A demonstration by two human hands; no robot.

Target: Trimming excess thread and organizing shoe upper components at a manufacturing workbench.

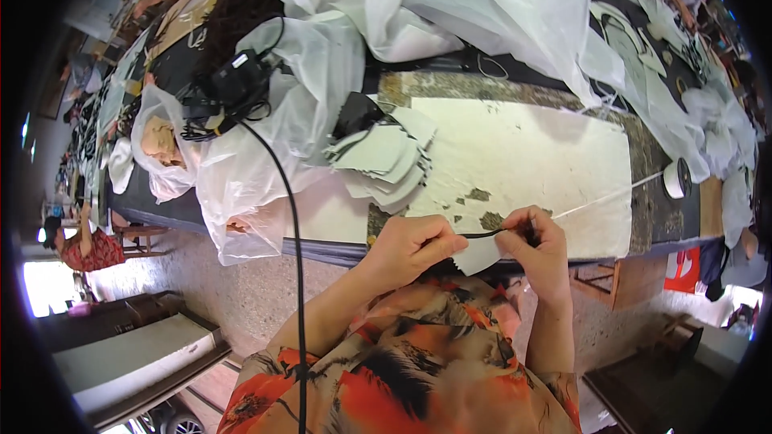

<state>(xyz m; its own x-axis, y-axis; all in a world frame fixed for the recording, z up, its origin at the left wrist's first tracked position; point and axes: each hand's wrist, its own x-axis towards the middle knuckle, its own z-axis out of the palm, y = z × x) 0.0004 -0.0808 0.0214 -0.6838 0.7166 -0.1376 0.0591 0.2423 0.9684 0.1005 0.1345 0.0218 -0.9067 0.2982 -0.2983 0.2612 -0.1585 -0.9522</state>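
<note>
Head view looks down on two bare hands meeting at the near edge of a long desk [563,153]. The left hand [410,245] has its grip closed, thumb and forefinger pinched on one end of a thin black strip [482,235], and the same hand seems to steady a pale flat cut piece [476,255] underneath. The right hand [540,245] is also pinched shut, on the other end of the strip, so the strip runs taut between the two hands, probably to keep it straight along the top edge of the pale piece. Both things sit just off the desk edge, above the person's lap, close to the body where the fingers can work finely.

On the desk just beyond the left hand lies a fanned stack of similar pale pieces [386,161], within easy reach. A worn white sheet [523,153] covers the desk there. Farther right a roll of white tape [675,178] stands near the edge, with a thin white strand leading from it toward the hands. Clear plastic bags [265,137] are heaped to the left, a black cable [296,273] hanging down past them.
</note>
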